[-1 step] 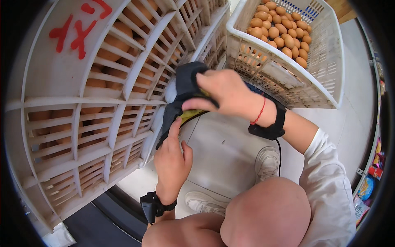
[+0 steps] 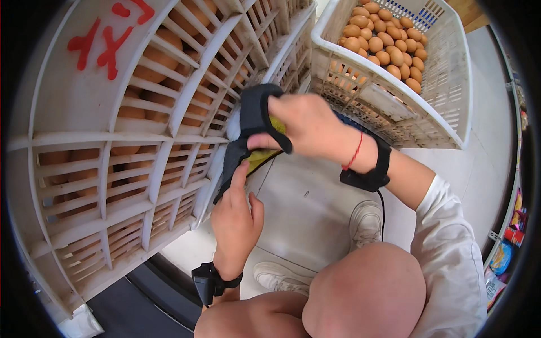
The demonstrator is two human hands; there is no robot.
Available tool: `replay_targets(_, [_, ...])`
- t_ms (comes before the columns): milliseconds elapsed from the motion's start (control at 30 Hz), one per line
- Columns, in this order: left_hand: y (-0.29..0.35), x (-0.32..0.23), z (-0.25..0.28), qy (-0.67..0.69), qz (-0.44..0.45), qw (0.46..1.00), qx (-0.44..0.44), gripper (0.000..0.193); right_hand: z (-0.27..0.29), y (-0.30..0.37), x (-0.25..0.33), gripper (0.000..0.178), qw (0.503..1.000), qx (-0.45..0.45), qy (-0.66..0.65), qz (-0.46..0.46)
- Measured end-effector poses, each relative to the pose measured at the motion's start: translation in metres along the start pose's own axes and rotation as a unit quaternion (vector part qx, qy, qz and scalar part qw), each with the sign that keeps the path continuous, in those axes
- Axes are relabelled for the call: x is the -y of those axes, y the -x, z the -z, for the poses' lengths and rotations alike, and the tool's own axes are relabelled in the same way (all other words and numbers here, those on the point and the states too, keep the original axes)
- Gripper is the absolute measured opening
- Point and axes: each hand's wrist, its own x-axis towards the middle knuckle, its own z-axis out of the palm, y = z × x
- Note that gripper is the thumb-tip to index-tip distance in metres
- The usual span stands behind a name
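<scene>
The person crouches on the floor [image 2: 315, 208] between two white plastic crates, both hands raised in front of the knees on a dark grey glove with a yellow-green lining [image 2: 248, 132]. The right hand [image 2: 307, 127] has its grip closed on the glove's cuff, thumb and fingers pinching the dark edge and pulling it up and to the right, so the opening is stretched wide. The left hand [image 2: 235, 217] points upward from below, fingers held together and narrow, their tips already inside the yellow-lined mouth of the glove; that slim shape suits sliding in, and it grips nothing. The glove hangs in the air just beside the near crate [image 2: 112, 169], whose slatted wall shows brown eggs behind it. The far crate [image 2: 394, 107] on the right stands open, with a heap of brown eggs [image 2: 386, 45] in it. Black bands sit on both wrists, and a thin red cord circles the right one. White shoes rest on the floor below.
</scene>
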Motion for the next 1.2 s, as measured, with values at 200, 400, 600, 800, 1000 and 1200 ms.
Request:
replay_targets(200, [-0.001, -0.002, 0.003, -0.008, -0.003, 1.000, 0.000, 0.061, -0.002, -0.002, -0.008, 0.053, 0.999, -0.034, 0.002, 0.029])
replay_targets(400, [-0.002, -0.001, 0.000, 0.004, -0.017, 1.000, -0.009, 0.062, 0.013, -0.009, -0.031, 0.055, 0.998, -0.047, 0.036, -0.026])
replay_targets(600, [0.000, -0.002, 0.003, -0.010, -0.018, 1.000, 0.003, 0.061, 0.010, -0.008, -0.039, 0.053, 0.998, -0.013, 0.055, -0.006])
replay_targets(800, [0.002, -0.004, 0.005, 0.008, 0.023, 0.998, 0.066, 0.058, -0.001, 0.002, -0.005, 0.051, 0.999, 0.026, 0.026, 0.012])
replay_targets(1000, [0.001, -0.005, 0.009, 0.020, 0.042, 0.996, 0.079, 0.059, 0.014, -0.004, -0.026, 0.050, 0.999, -0.016, -0.037, -0.025])
replay_targets(1200, [-0.001, -0.003, 0.008, 0.016, 0.019, 0.997, 0.070, 0.059, 0.018, -0.009, -0.041, 0.050, 0.998, -0.028, -0.029, -0.056])
